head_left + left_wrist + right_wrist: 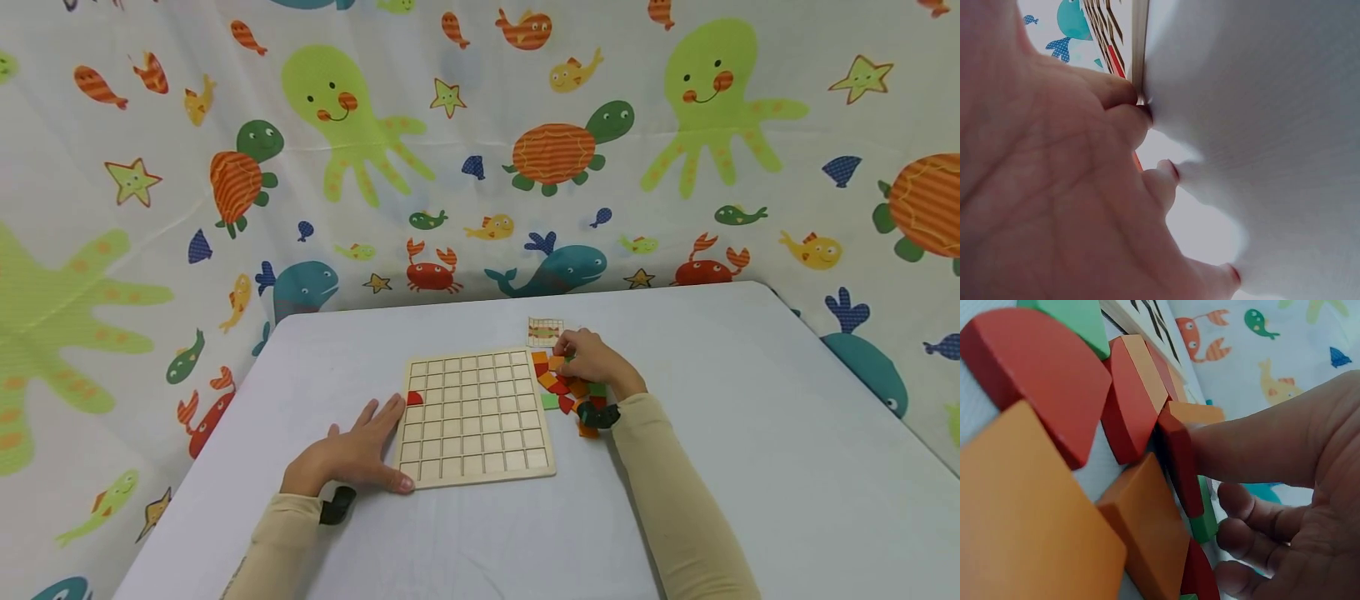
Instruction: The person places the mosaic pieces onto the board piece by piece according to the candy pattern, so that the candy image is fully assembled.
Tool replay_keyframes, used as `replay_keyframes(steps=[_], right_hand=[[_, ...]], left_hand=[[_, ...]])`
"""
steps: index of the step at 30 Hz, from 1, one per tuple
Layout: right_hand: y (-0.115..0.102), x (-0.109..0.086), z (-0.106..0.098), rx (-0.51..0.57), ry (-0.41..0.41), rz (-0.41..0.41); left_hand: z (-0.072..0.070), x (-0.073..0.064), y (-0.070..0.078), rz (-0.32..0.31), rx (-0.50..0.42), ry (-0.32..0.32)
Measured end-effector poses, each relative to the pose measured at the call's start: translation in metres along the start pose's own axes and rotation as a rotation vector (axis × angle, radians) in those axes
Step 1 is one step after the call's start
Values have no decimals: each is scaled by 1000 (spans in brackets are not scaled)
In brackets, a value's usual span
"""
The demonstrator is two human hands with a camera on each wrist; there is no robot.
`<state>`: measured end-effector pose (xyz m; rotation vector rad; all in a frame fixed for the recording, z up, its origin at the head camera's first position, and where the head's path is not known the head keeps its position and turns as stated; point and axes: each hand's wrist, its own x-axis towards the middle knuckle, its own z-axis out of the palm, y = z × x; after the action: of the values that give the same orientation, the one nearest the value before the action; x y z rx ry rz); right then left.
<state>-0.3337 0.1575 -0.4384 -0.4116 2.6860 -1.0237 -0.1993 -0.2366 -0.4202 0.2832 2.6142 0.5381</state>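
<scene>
A pale wooden grid board (pixel 476 421) lies on the table, with one red rounded piece (pixel 414 398) in a square by its left edge. My left hand (pixel 360 450) rests with spread fingers along the board's left edge; the thumb touches its lower left corner. Beyond the board's right side, my right hand (pixel 596 360) is low over a heap of red, orange and green pieces. In the right wrist view its thumb touches a tilted red piece (pixel 1180 465), and the other fingers are curled. Whether they pinch that piece is hidden.
A small pattern card (pixel 545 332) lies behind the heap. A green piece (pixel 551 402) lies against the board's right edge, and an orange piece (pixel 588 430) lies nearest the front of the heap. A sea-animal cloth (pixel 465 167) hangs behind the white table (pixel 750 433).
</scene>
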Motion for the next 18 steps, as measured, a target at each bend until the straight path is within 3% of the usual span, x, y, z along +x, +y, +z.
replay_keyframes(steps=[10, 18], right_hand=[[-5, -6, -3, 64, 76, 0], [-16, -6, 0, 122, 90, -82]], left_hand=[[1, 2, -2, -5, -5, 0], [0, 1, -1, -6, -5, -3]])
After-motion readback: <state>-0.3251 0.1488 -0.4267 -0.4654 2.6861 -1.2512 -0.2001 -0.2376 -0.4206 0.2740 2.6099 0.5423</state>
